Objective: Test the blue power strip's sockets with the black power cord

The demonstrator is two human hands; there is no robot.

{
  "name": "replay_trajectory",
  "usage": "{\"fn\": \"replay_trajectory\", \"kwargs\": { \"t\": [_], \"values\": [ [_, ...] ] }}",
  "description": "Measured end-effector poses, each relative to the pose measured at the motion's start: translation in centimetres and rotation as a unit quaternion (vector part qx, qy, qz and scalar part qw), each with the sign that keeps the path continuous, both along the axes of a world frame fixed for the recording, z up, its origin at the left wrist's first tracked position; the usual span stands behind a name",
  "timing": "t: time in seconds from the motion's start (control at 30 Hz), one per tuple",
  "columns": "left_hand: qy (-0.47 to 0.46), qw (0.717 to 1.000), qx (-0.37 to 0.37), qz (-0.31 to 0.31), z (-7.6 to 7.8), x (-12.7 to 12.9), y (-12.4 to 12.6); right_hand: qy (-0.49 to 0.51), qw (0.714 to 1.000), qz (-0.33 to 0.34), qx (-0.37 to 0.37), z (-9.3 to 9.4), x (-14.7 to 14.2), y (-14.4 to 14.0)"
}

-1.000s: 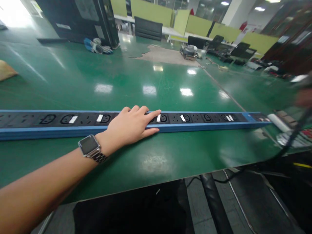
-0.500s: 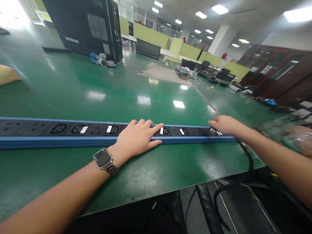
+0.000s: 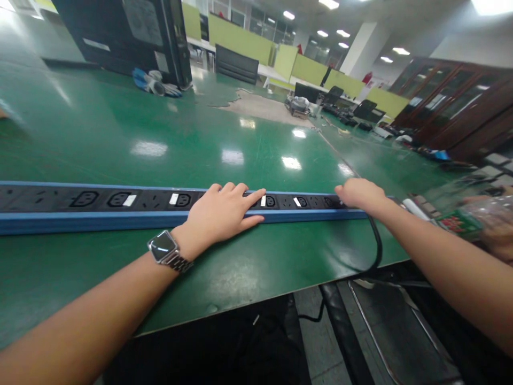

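Observation:
A long blue power strip [image 3: 224, 218] with a black socket face runs across the green table. Flat on its middle lies my left hand [image 3: 218, 214], fingers spread over the sockets and thumb along the near edge. On that wrist is a metal-banded smartwatch [image 3: 163, 246]. At the strip's right part, my right hand [image 3: 363, 193] is closed over a black power cable [image 3: 377, 243]. The cable's end is hidden under the fingers, so I cannot tell whether it sits in a socket. Small white stickers [image 3: 297, 202] mark several sockets.
A black computer case [image 3: 132, 37] stands at the back left, with gloves [image 3: 156, 84] beside it. At the right, another person's hand [image 3: 499, 235] is near a clear plastic bottle [image 3: 489, 211]. A chair [image 3: 395, 321] stands below the table's front edge.
My right hand has moved a little left along the strip, carrying the cable, and now covers sockets that showed before. My left hand keeps its place on the strip. The view has shifted slightly.

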State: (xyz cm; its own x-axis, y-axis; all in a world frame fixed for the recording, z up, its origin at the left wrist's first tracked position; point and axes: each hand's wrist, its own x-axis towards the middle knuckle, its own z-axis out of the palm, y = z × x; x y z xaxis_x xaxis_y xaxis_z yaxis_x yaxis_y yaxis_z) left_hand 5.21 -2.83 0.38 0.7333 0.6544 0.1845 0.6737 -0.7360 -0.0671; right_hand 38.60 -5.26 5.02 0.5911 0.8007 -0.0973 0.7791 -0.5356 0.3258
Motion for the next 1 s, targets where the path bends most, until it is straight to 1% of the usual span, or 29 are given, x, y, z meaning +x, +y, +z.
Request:
{"fn": "replay_trajectory", "kwargs": {
  "t": [0.1, 0.2, 0.37, 0.47, 0.53, 0.67, 0.73, 0.77, 0.87, 0.93, 1.0],
  "values": [
    [-0.002, 1.0, 0.0, -0.002, 0.1, -0.1, 0.0, 0.02, 0.999, -0.021, 0.013, -0.1, -1.0, -0.3],
    [0.0, 1.0, 0.007, -0.01, 0.0, -0.1, 0.1, 0.032, 0.998, -0.029, 0.044, -0.9, -1.4, -1.1],
    [0.005, 1.0, 0.011, -0.011, -0.2, -0.2, 0.2, -0.003, 0.992, -0.023, 0.122, -2.7, -1.8, -2.7],
    [0.002, 1.0, 0.015, -0.016, -0.2, -0.2, 0.2, -0.026, 0.989, -0.007, 0.148, -3.2, -2.0, -3.2],
    [0.0, 1.0, 0.017, -0.019, -0.2, -0.2, 0.1, -0.027, 0.992, 0.009, 0.123, -2.9, -1.8, -3.1],
    [-0.011, 1.0, 0.019, -0.019, -0.1, -0.2, 0.0, 0.007, 0.999, 0.053, 0.0, -1.5, -0.7, -1.9],
    [-0.019, 0.999, 0.023, -0.021, -0.2, -0.2, 0.1, 0.014, 0.997, 0.074, -0.03, -0.9, 0.1, -1.4],
    [-0.021, 0.999, 0.024, -0.022, -0.2, -0.2, 0.1, 0.017, 0.996, 0.083, -0.031, -0.7, 0.5, -1.3],
    [-0.021, 0.999, 0.025, -0.025, -0.3, -0.2, 0.2, 0.036, 0.994, 0.105, 0.006, -0.8, 1.6, -1.5],
    [-0.013, 0.999, 0.026, -0.022, -0.4, -0.1, 0.3, 0.044, 0.992, 0.107, 0.057, -1.1, 2.0, -1.9],
    [0.0, 0.999, 0.028, -0.018, -0.4, 0.0, 0.4, 0.078, 0.981, 0.136, 0.117, -1.6, 1.9, -2.3]
  ]
}}
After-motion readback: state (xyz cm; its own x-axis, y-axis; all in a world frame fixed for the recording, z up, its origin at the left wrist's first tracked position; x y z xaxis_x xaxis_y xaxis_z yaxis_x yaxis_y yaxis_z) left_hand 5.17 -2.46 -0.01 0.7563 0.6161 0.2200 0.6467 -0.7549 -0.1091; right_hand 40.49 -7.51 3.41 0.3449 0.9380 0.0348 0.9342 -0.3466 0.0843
